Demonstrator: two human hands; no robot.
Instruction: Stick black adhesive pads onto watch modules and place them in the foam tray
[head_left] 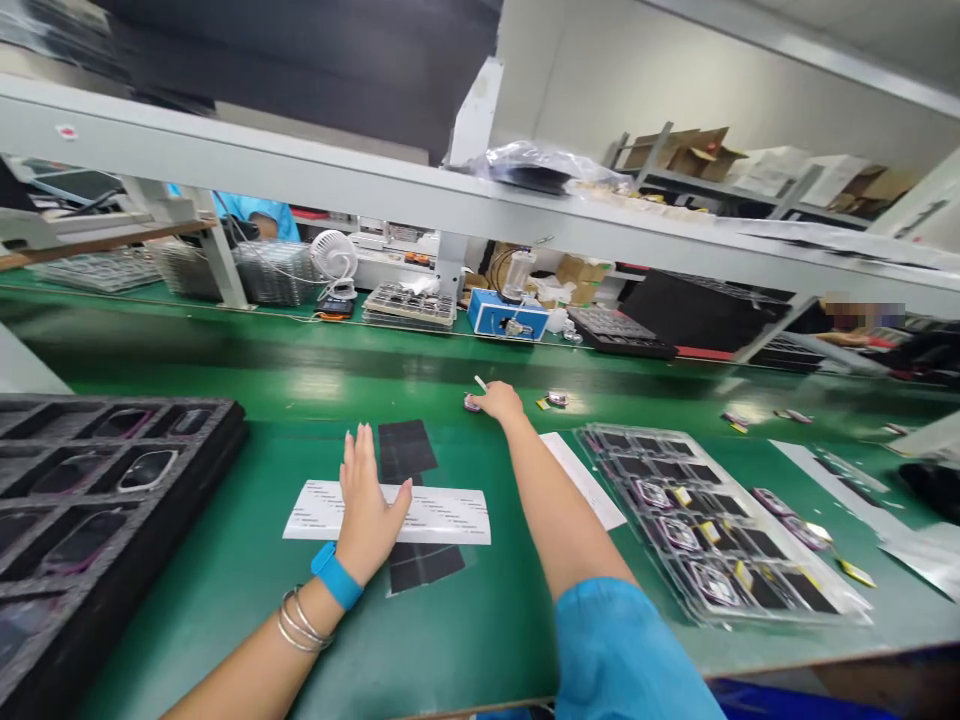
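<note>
My left hand lies flat with fingers stretched out on a white paper strip that crosses a dark sheet on the green bench. My right hand reaches far forward to the conveyor belt, fingers curled on a small dark round part, with a thin white stick poking up from the fingers. Another small part lies just right of it on the belt.
A black foam tray with parts fills the left. A clear blister tray with several parts lies at the right, a white strip beside it. Across the belt stand a blue box, a small fan and stacked trays. A co-worker's hand shows far right.
</note>
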